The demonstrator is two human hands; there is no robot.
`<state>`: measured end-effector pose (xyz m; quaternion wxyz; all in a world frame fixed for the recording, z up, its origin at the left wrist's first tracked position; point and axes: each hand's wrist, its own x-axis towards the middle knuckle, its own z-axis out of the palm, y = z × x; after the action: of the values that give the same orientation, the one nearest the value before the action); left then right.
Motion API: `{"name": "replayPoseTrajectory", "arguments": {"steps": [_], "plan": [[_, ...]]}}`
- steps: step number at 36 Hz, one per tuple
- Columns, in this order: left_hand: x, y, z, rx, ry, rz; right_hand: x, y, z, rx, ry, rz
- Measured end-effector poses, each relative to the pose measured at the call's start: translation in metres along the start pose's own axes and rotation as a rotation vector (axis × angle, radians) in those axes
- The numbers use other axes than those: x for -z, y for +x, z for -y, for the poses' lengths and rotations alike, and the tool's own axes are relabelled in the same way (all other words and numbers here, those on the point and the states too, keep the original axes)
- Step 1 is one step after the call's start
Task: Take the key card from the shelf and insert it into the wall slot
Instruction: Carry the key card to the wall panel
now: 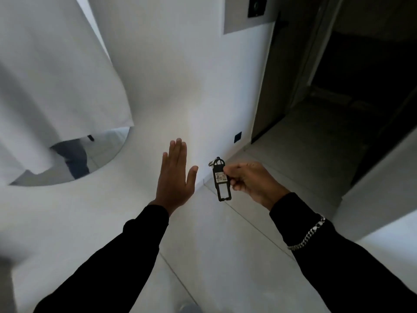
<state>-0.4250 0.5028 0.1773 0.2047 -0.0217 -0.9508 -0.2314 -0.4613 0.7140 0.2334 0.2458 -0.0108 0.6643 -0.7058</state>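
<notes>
My right hand (252,184) pinches a black key card (221,181) by its edge. It is a flat tag with a white label and a metal ring on top, and it hangs upright in front of the white wall. My left hand (174,175) is held up flat beside it, fingers straight and together, holding nothing, a little left of the card and apart from it. High on the wall sits a grey panel (243,16) with a dark unit (257,6); whether that unit is the slot is unclear.
A round mirror (74,163) is set in the white wall (171,82) at the left, partly covered by a white surface. A small dark socket (237,137) sits low on the wall. A dark doorway (352,75) opens at the right over a pale tiled floor.
</notes>
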Motion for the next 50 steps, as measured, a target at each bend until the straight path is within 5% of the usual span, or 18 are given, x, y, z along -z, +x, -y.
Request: {"name": "replayPoseTrajectory", "arguments": {"steps": [28, 40, 50], "plan": [[-0.229, 0.465, -0.088, -0.215, -0.133, -0.105, 0.295, 0.337, 0.213, 0.212, -0.138, -0.054], [-0.306, 0.631, -0.124, -0.082, 0.004, -0.22, 0.428, 0.513, 0.283, 0.21, -0.173, 0.154], [-0.278, 0.766, -0.115, -0.077, 0.195, -0.489, 0.451, 0.639, 0.412, 0.509, -0.386, 0.306]]}}
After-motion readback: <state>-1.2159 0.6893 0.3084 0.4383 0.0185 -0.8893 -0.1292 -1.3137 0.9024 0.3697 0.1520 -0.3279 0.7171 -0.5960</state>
